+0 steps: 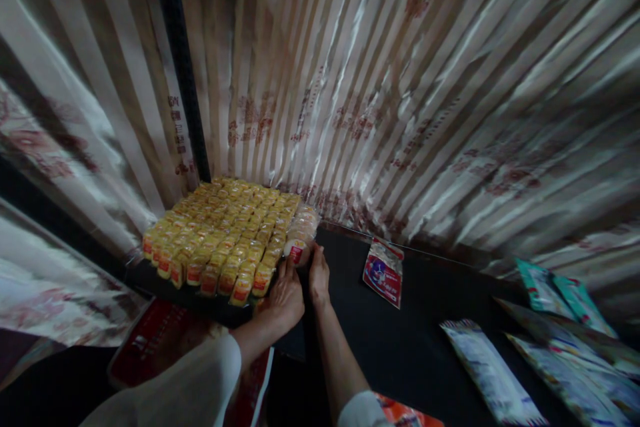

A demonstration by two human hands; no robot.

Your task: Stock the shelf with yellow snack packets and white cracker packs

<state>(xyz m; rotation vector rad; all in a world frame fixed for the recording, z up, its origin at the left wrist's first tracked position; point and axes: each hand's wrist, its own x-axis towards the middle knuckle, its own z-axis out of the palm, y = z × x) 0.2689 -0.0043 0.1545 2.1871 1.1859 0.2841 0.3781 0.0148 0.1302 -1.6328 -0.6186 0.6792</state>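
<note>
Many small yellow-wrapped packs [215, 233] stand in tight rows on a black shelf, some with red labels on their near faces. Along the right side of that block runs a row of pale packs in clear wrap [303, 219]. At its near end is a round pale pack with a red label [295, 251]. My left hand [287, 297] has its fingertips on the front of this pack, fingers close together. My right hand [319, 273] lies along the pack's right side, its fingers stretched forward. Where its fingertips touch is partly hidden.
A red and purple pouch [383, 273] lies on the black shelf [345, 280] to the right. Farther right are a long white packet [493, 373], several flat packets [575, 373] and teal packets [565, 293]. Printed plastic sheeting [350, 113] hangs behind. A dark post [183, 60] stands back left.
</note>
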